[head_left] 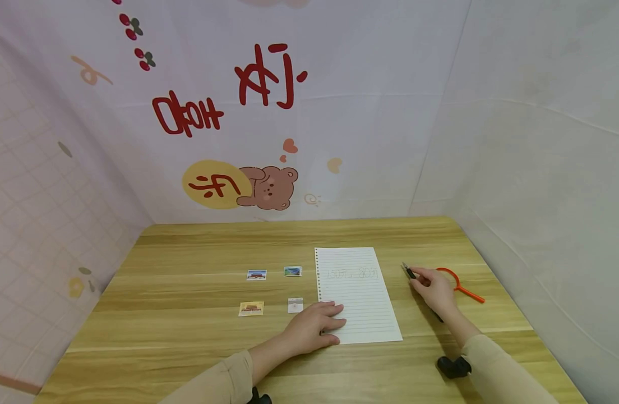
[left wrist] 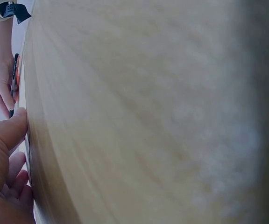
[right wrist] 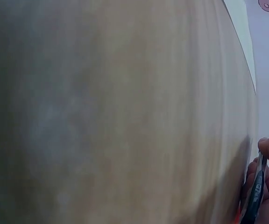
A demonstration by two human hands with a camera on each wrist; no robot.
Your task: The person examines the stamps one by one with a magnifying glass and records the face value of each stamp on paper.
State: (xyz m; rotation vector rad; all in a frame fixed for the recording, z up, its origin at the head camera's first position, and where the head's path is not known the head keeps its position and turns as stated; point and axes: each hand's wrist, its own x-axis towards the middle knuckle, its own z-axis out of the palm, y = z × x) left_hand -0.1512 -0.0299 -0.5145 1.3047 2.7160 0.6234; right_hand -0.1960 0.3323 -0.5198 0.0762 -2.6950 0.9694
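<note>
A sheet of lined, hole-punched paper (head_left: 357, 308) lies on the table with a line of faint handwriting across its upper part. My left hand (head_left: 312, 328) rests on its lower left edge, fingers spread. To the right of the paper, my right hand (head_left: 435, 290) pinches a black pen (right wrist: 255, 198) between thumb and fingers; one end points up and left, away from the sheet. Printed lettering shows on the pen's barrel in the right wrist view. Just beyond the right hand lies an orange-red magnifying glass (head_left: 471, 294), its ring partly hidden by that hand.
Left of the paper lie several small stamps: a blue-and-red one (head_left: 256, 275), a green-blue one (head_left: 292, 271), a yellow one (head_left: 251, 308) and a grey-white one (head_left: 295, 305). A printed cloth (head_left: 365, 140) hangs behind the wooden table (head_left: 168, 314).
</note>
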